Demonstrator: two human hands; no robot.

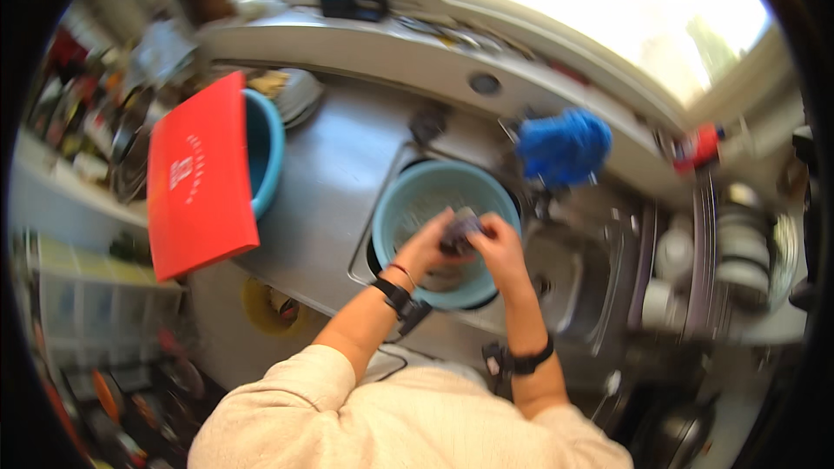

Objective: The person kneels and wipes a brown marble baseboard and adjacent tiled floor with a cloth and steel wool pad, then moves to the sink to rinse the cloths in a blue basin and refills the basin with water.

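Both of my hands meet over a light blue plastic basin point(384, 208), which sits in the left bowl of a steel sink. Between them is a dark, blurred object point(458, 234), too smeared to name. My left hand point(427, 244) grips it from the left, and my right hand point(500, 244) has its fingers on the right side of it. Pale, see-through contents point(417, 208) that look like water fill the lower part of the basin. Beneath my hands lies a greyish shape point(446, 279), too blurred to identify.
A red flat box point(202, 189) rests over a second blue basin point(268, 143) on the left counter. Plates point(303, 94) stand behind it. A blue cloth point(563, 146) hangs near the faucet. On the right are the other sink bowl point(554, 273) and a dish rack point(707, 260) with bowls.
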